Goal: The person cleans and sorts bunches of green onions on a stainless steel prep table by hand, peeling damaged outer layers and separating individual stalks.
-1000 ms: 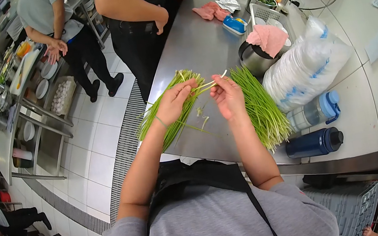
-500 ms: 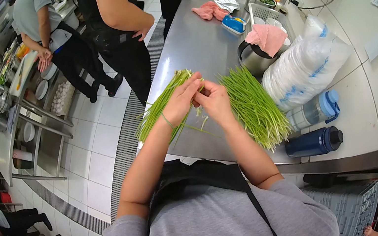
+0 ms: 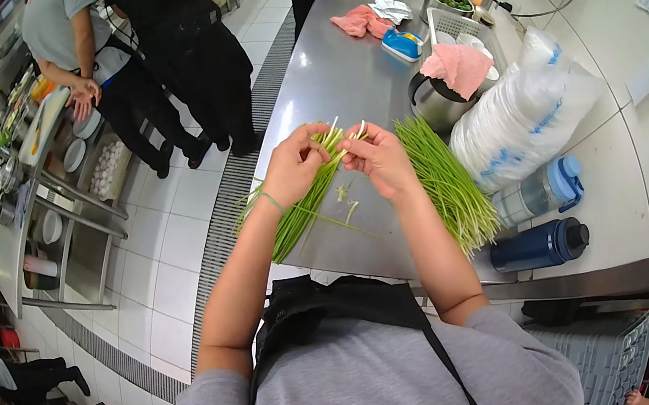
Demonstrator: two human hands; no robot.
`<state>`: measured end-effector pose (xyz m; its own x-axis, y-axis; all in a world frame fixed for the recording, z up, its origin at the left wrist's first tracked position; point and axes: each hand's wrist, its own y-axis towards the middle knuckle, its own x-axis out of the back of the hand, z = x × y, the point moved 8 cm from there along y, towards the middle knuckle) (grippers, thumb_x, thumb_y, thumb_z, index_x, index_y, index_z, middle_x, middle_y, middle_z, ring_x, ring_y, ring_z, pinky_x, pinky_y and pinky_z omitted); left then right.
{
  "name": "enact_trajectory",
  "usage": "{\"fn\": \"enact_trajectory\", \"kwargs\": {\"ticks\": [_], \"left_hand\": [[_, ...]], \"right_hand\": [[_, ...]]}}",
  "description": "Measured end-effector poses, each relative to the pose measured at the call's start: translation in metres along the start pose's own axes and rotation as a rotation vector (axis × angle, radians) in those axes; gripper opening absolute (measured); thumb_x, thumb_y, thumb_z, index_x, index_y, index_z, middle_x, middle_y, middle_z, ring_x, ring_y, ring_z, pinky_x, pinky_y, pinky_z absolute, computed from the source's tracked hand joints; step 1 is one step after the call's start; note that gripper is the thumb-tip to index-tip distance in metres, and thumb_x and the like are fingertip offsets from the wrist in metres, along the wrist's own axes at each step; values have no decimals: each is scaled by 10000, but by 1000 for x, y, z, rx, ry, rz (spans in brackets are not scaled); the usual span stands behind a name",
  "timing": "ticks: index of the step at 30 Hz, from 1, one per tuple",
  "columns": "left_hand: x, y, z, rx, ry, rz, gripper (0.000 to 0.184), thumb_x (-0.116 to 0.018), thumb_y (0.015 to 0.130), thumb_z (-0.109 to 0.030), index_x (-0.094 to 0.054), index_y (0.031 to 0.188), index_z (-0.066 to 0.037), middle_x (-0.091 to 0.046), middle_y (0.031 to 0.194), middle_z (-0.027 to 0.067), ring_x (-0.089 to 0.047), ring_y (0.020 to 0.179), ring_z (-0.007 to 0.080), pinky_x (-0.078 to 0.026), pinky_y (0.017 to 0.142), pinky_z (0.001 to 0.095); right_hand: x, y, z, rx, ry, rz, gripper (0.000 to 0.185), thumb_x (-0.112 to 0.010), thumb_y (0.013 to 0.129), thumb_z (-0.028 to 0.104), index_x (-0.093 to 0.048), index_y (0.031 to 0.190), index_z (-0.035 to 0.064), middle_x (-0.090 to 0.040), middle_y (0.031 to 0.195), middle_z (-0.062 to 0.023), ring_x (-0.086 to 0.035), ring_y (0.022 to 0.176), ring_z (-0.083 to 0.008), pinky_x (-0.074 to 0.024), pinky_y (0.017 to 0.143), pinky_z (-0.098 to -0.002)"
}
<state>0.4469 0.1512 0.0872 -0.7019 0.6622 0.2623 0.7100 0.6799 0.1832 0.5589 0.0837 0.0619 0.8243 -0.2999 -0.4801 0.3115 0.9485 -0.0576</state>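
Both hands are over the near end of the steel table. My left hand point(image 3: 295, 170) is closed around the upper, pale ends of a bunch of green chives point(image 3: 299, 222), which slants down to the left. Close beside it, my right hand point(image 3: 383, 162) pinches the white end of a chive between thumb and fingers. A second pile of chives point(image 3: 449, 186) lies to the right of that hand, pale ends toward me. Small pale scraps point(image 3: 342, 193) rest on the metal below my hands, and one loose stalk point(image 3: 345, 223) sticks out from the left bunch.
Right of the piles stand wrapped white containers point(image 3: 513, 124), a clear bottle point(image 3: 533, 193), a dark blue bottle point(image 3: 533, 245) and a steel pitcher point(image 3: 435, 102) under a pink cloth point(image 3: 457, 69). Farther back is a blue-and-white container point(image 3: 402, 44). Co-workers point(image 3: 189, 62) stand left of the table.
My hands have moved slightly apart, and white chive ends now show between them. A co-worker in black has stepped farther back. Another person's hand has appeared over the far table, where a small jar stood.
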Motion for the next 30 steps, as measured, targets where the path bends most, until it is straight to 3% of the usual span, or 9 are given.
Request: {"fn": "enact_trajectory", "kwargs": {"ticks": [4, 7, 10, 12, 16, 18, 23, 25, 30], "left_hand": [[-3, -4, -7, 31, 170, -18, 243, -437, 755, -4, -584, 948, 4, -585, 698, 36, -492, 596, 70, -404, 563, 214], [-10, -7, -9, 22, 307, 59, 203, -452, 756, -32, -595, 895, 2, -577, 701, 80, -518, 592, 123, -418, 562, 254], [-13, -11, -28, -189, 424, 37, 169, -479, 762, -67, -594, 865, 1, -569, 721, 127, -533, 593, 188, -426, 568, 291], [-17, -14, -33, -205, 406, 109, 155, -491, 775, -84, -591, 859, -2, -566, 740, 145, -537, 603, 224, -427, 576, 302], [-7, -23, -14, -184, 349, 182, 146, -502, 782, -88, -599, 852, -6, -577, 742, 132, -537, 604, 215, -430, 581, 294], [5, -26, 4, -4, 436, 194, 170, -488, 785, -107, -615, 868, -31, -598, 795, 141, -565, 714, 286, -449, 675, 344], [13, -32, 45, 89, 539, 111, 159, -512, 767, -110, -632, 855, -54, -596, 823, 129, -571, 751, 272, -454, 695, 361], [8, -40, 58, 69, 819, 167, 127, -592, 714, -142, -650, 808, -78, -573, 823, 88, -560, 744, 253, -455, 693, 355], [5, -49, 73, -87, 977, 178, 80, -607, 673, -133, -650, 724, -89, -556, 836, 74, -548, 756, 253, -452, 697, 353]], "right_hand": [[0, -1, 5, 14, -18, -10, 165, -607, 767, 62, -587, 925, 20, -589, 737, -19, -535, 586, -69, -457, 542, -206], [3, 1, -1, -47, -22, -1, 206, -608, 769, 67, -591, 966, 8, -587, 719, -15, -535, 583, -69, -456, 540, -204], [3, -2, -3, -90, -14, -8, 183, -614, 768, 74, -604, 936, 5, -589, 710, -12, -537, 581, -71, -457, 543, -205], [5, -6, 10, 12, 35, -25, 153, -611, 771, 68, -609, 908, 0, -599, 740, -33, -542, 579, -82, -461, 545, -208], [32, -21, 46, 164, 52, -70, 114, -585, 783, 38, -601, 884, -11, -606, 794, -75, -549, 586, -107, -469, 548, -224], [42, -31, 65, 212, 62, -74, 103, -574, 788, 27, -598, 879, -14, -606, 808, -86, -551, 590, -115, -471, 547, -230], [56, -53, 106, 403, 141, -66, 108, -549, 802, 12, -587, 898, -19, -603, 805, -94, -560, 593, -123, -482, 544, -234], [56, -58, 111, 403, 92, -91, 106, -552, 801, 14, -584, 894, -24, -602, 803, -98, -565, 600, -124, -487, 548, -233], [60, -58, 99, 332, -3, -181, 102, -556, 798, 17, -576, 883, -36, -599, 793, -107, -575, 617, -129, -497, 557, -231]]}}
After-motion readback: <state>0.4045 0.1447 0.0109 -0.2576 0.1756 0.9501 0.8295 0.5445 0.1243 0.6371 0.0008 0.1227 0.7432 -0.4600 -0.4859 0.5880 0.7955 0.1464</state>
